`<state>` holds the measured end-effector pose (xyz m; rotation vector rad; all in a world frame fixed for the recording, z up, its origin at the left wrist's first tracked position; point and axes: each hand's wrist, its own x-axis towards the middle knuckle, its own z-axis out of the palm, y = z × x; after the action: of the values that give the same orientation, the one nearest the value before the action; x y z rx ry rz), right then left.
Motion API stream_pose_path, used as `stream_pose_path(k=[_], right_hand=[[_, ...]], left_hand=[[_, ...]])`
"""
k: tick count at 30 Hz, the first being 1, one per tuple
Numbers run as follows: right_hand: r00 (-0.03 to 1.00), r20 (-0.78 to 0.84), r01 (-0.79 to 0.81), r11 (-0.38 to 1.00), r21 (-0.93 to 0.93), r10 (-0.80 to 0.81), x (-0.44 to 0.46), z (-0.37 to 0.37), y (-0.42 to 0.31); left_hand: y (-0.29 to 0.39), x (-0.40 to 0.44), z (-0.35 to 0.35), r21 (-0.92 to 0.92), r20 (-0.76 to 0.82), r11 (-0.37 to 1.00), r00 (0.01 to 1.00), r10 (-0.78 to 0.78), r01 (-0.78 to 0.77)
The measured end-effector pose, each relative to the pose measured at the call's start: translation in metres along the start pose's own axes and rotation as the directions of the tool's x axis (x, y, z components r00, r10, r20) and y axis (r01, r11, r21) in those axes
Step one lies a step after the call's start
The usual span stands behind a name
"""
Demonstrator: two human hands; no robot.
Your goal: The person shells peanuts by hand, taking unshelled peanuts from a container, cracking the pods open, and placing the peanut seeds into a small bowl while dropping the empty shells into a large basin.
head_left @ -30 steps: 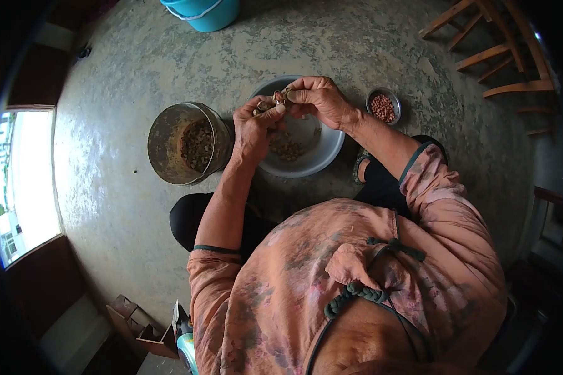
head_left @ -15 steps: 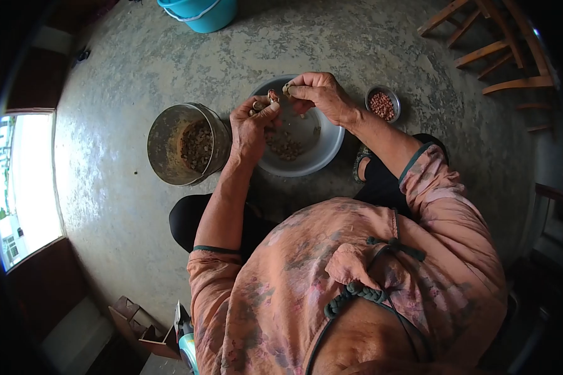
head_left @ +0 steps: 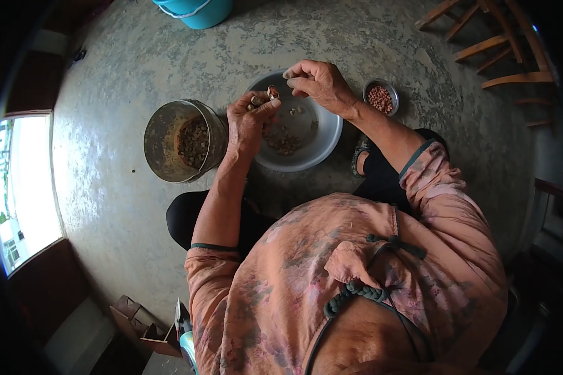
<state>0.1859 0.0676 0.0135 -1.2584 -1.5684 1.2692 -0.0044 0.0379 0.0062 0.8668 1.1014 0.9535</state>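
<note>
My left hand (head_left: 249,122) is closed around several peanuts in their shells. A split peanut (head_left: 273,92) with reddish kernels showing sticks up between its thumb and fingers. To the right, my right hand (head_left: 319,84) hovers over the basin's upper edge, thumb and fingertips slightly apart, with nothing visible between them. Beneath both hands is a grey basin (head_left: 329,140). Shell bits (head_left: 284,144) lie in its bottom, and a few pale pieces (head_left: 295,111) show below the right hand.
A metal bucket (head_left: 158,139) left of the basin contains peanuts in shells (head_left: 194,144). To the right stands a small metal bowl (head_left: 394,94) of shelled peanuts (head_left: 379,100). A blue bucket (head_left: 200,14) is at the top, wooden chairs (head_left: 481,53) at upper right.
The shell piece that was between my right fingertips is gone from them, and the fingers have parted. Pale pieces now show in the basin. My left hand still holds the split peanut.
</note>
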Motion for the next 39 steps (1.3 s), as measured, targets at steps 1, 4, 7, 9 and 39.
stream_pose_path(k=[1,4,7,9,39], right_hand=[[0.998,0.037,-0.049,0.996,0.070,0.046,-0.003,0.000,-0.008],[0.993,0.097,0.051,0.990,0.133,-0.064,-0.005,0.005,-0.008],[0.973,0.193,0.134,0.991,-0.009,-0.129,-0.005,0.006,-0.005],[0.970,0.229,0.084,0.996,-0.007,-0.080,-0.006,0.005,-0.011],[0.823,-0.347,-0.564,0.720,-0.404,0.450,-0.036,-0.141,0.146]], left_hand=[[0.000,0.000,0.001,0.017,0.001,1.000,1.000,-0.005,0.005],[0.001,-0.003,0.008,0.080,0.007,0.997,1.000,-0.007,0.006],[0.002,-0.004,0.009,0.135,0.042,0.991,0.999,-0.004,-0.002],[0.003,-0.006,0.009,0.143,0.066,0.990,0.998,-0.019,0.010],[-0.004,-0.005,0.016,-0.097,0.132,0.987,0.985,-0.114,0.127]])
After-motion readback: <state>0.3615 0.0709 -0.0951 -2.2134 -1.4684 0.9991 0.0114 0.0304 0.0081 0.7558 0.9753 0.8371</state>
